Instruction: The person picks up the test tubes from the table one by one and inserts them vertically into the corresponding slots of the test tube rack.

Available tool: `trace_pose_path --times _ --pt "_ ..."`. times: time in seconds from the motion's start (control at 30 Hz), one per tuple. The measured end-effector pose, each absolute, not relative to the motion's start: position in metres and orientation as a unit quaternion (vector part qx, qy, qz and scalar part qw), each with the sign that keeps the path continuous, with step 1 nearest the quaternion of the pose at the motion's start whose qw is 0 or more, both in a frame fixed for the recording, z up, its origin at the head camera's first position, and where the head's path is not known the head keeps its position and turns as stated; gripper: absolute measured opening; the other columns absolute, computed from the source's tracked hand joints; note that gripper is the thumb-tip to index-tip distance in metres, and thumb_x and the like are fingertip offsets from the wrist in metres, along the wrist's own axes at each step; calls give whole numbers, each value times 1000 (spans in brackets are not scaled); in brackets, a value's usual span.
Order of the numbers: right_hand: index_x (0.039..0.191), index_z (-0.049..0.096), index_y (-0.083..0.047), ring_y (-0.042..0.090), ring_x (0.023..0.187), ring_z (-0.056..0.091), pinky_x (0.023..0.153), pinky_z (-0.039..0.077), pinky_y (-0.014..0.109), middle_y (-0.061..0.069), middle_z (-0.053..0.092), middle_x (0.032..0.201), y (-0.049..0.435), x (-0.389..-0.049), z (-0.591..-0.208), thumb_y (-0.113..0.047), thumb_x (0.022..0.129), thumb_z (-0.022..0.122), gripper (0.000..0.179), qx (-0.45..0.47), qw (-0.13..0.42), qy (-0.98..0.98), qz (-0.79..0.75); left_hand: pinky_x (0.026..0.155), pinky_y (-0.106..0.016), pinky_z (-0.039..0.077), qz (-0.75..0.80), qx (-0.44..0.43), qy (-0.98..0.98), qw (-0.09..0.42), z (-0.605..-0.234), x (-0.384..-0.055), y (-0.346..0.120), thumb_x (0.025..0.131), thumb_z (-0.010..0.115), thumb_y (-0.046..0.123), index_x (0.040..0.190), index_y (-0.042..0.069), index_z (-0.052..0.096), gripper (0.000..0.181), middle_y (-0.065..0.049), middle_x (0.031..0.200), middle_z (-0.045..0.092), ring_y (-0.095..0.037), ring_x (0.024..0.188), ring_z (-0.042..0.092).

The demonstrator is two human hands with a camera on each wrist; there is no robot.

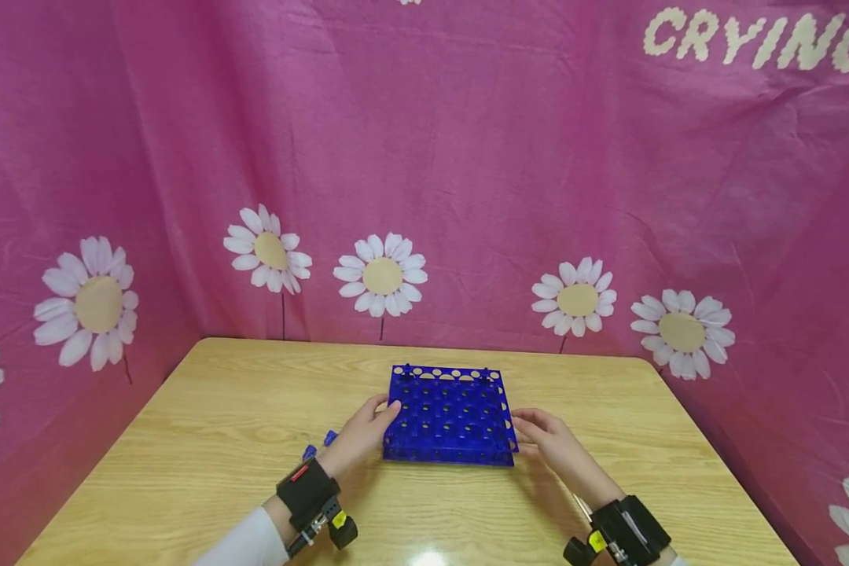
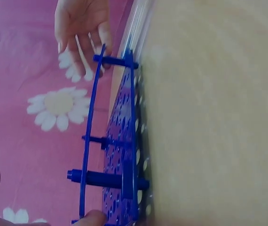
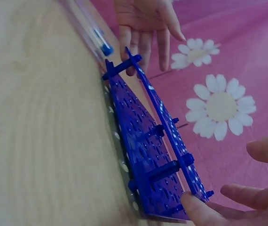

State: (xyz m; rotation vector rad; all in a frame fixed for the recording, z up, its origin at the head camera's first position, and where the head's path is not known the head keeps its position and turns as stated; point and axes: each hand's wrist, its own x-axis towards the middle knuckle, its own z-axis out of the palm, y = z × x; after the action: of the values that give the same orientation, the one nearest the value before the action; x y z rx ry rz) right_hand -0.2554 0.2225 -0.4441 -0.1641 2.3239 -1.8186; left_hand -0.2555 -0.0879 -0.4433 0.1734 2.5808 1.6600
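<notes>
A blue two-tier test tube rack (image 1: 447, 413) sits on the table with its rows of holes facing up. At its left side my left hand (image 1: 368, 431) has the thumb over the edge of the upper plate. Close to the right edge is my right hand (image 1: 548, 440). Seen from the right wrist, a fingertip of the right hand (image 3: 247, 202) touches the end of the rack (image 3: 148, 136), while the left hand (image 3: 145, 28) shows loose, nearly straight fingers at the far end. The left wrist view shows the right hand (image 2: 84, 28) with extended fingers beside the rack (image 2: 124, 141).
Blue caps (image 1: 330, 437) show beside my left wrist on the wooden table (image 1: 269, 393). A clear tube (image 3: 84, 28) with a blue end lies past the rack in the right wrist view. A pink curtain (image 1: 453, 196) with daisies hangs behind and around the table.
</notes>
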Motion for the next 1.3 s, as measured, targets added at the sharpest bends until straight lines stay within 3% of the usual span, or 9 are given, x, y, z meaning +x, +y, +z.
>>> trace_pose_path --times 0.33,0.43,0.63,0.83,0.97,1.3 --pt "135 34 20 21 109 61 91 56 30 36 42 135 229 -232 -445 -20 102 48 54 -84 128 759 -633 110 -59 36 580 59 809 77 -447 -224 -94 98 44 55 149 -2 28 78 -29 145 44 -44 134 43" --pt "135 32 20 19 110 61 93 55 31 36 40 137 232 -224 -444 -22 102 48 56 -89 145 749 -640 107 -60 39 586 58 803 89 -446 -216 -95 98 44 55 150 -2 27 79 -30 144 44 -45 133 44" --pt "137 29 19 14 109 61 96 54 31 22 46 133 237 -209 -445 -20 102 49 56 -96 168 731 -654 103 -59 43 583 72 803 99 -446 -201 -101 100 44 49 149 -4 25 75 -32 142 45 -47 131 46" --pt "136 30 20 17 110 62 96 54 33 18 50 131 242 -198 -445 -19 102 47 55 -112 190 719 -659 103 -59 43 583 75 801 111 -444 -187 -105 101 43 50 149 -3 26 74 -33 142 44 -48 128 48" --pt "135 32 20 18 106 64 93 56 31 5 56 123 246 -190 -444 -19 102 48 53 -122 203 713 -660 101 -58 45 596 86 791 109 -447 -177 -109 103 43 42 149 -5 24 69 -35 142 43 -49 128 47" --pt "133 29 22 16 94 66 84 58 30 2 60 115 251 -180 -450 -17 102 47 54 -134 219 711 -655 97 -56 49 632 118 752 147 -448 -160 -114 105 40 34 149 -12 12 69 -45 142 31 -56 121 49"
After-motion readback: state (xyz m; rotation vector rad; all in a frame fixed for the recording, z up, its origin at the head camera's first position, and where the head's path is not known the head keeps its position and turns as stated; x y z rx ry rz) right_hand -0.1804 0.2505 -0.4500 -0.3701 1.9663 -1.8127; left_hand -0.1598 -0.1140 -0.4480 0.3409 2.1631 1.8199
